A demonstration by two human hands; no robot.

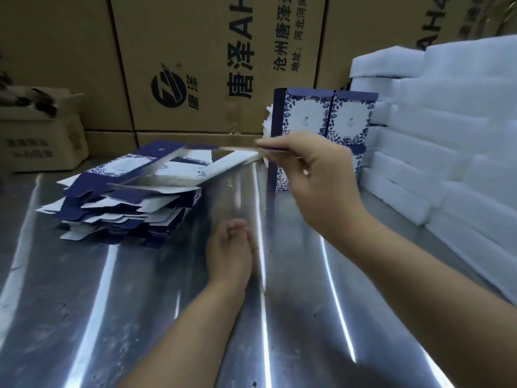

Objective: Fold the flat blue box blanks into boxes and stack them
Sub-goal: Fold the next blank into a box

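— Looking past the hands, what are they working on?

— A shiny metal table, streaked with glare. Brown printed cartons wall it off beyond both hands, and a smaller open carton sits far out past the left one.

— And the right hand?

— Raised off the table, thumb and fingers pinching one end of a blue box blank. The blank hangs nearly level and reaches away to the left, its far end over the pile of flat blanks. Whether it touches the pile I cannot tell.

— The left hand?

— Low on the metal, nearer the person than the right, fingers loosely curled, gripping nothing. It is blurred.

— Finished ones?

— Folded boxes stand stacked just behind the right hand, patterned faces toward us. White foam sheets are heaped to the right of that hand, along the table's right edge.

— Room to move?

— Open tabletop shows between the pile and the foam, around the left hand and on toward the person.
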